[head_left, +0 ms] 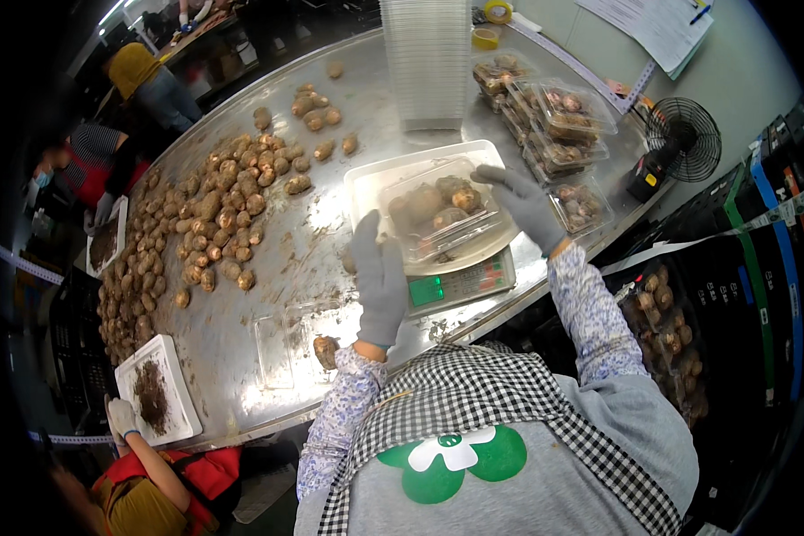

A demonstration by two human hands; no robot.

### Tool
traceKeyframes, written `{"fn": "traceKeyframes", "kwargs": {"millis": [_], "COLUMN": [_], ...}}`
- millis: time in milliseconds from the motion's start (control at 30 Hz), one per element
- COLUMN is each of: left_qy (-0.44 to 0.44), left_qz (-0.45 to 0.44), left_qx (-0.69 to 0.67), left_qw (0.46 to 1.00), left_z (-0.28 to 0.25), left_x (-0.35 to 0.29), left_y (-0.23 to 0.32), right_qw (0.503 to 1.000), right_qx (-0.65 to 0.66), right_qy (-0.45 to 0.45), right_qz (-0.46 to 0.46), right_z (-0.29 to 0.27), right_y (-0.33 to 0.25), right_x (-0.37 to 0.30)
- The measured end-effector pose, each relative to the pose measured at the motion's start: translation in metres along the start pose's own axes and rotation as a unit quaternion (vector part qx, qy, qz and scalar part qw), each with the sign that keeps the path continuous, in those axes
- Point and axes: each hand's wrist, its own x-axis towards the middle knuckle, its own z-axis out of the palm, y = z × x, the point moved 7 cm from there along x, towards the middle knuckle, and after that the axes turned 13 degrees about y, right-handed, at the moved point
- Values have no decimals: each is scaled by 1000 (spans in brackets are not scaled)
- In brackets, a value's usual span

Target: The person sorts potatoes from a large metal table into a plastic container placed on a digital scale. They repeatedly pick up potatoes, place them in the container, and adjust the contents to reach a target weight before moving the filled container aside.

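A clear plastic clamshell box (439, 217) filled with brown tubers sits on a white tray on a digital scale (460, 284). My left hand (380, 281), in a grey glove, hovers flat and open just left of the box, at the scale's near-left corner. My right hand (523, 204), also in a grey glove, rests on the box's right edge, fingers spread over the lid. A single tuber (326, 350) lies on the steel table (241, 357) below my left wrist.
A big heap of dirty tubers (214, 223) covers the table's left half. A stack of empty clear boxes (424, 58) stands at the back, filled boxes (554, 125) to its right. Tape rolls, papers, a small fan (683, 138). Other people work along the left edge with white trays (156, 393).
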Motion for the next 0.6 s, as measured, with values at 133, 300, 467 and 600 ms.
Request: {"fn": "traceKeyframes", "kwargs": {"millis": [133, 300, 467, 600], "left_qy": [-24, -68, -113, -159], "left_qz": [81, -218, -331, -371], "left_qx": [62, -116, -207, -286], "left_qw": [995, 967, 913, 869], "left_z": [26, 10, 16, 24], "left_x": [-6, -15, -16, -8], "left_y": [1, -18, -32, -61], "right_qw": [997, 992, 984, 959], "right_qx": [47, -11, 50, 117], "right_qy": [60, 87, -8, 74], "right_qz": [15, 93, 173, 247], "right_z": [-5, -12, -12, -8], "right_y": [7, 13, 33, 41], "right_x": [-33, -43, -43, -45]}}
